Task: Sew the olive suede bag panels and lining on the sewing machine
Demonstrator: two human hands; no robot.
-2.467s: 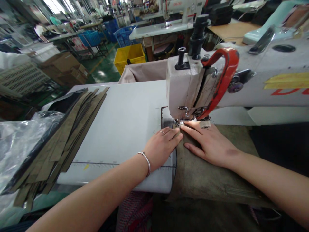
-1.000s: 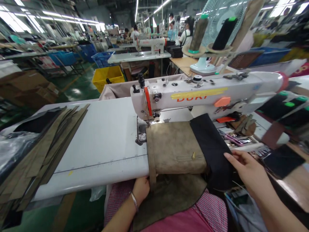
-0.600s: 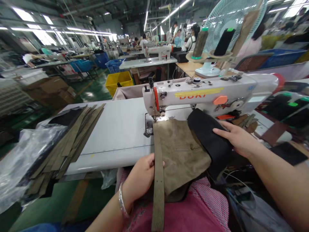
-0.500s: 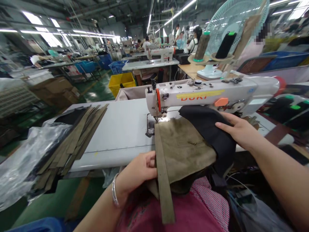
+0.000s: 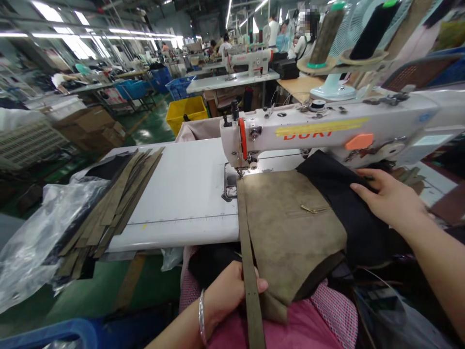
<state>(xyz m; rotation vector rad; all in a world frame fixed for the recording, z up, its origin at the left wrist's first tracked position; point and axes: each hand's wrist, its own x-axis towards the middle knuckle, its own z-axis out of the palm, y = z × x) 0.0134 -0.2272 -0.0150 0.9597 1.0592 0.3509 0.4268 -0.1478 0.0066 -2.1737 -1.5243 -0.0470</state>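
Observation:
An olive-brown fabric panel (image 5: 290, 213) with a small brass zipper pull (image 5: 313, 209) lies under the sewing machine (image 5: 308, 131). Along its left edge a long narrow olive strip (image 5: 250, 291) runs from the needle area down over my lap. My left hand (image 5: 236, 286), with a silver bangle at the wrist, is closed on this strip, thumb on the near side and fingers partly hidden behind it. At the panel's right, black fabric (image 5: 348, 213) is folded outward. My right hand (image 5: 394, 198) pinches its upper right edge between thumb and fingers.
A bundle of olive strips (image 5: 112, 203) lies on the white machine table (image 5: 189, 194), beside clear plastic (image 5: 47, 228). Thread cones (image 5: 327, 36) stand behind the machine. A yellow bin (image 5: 187, 114) is beyond the table, a blue tub (image 5: 54, 334) at lower left. Several people work farther back.
My left hand has slid down and right along the strip towards my lap. My right hand has moved right with the black fabric, and the panel lies flatter. The view has shifted slightly.

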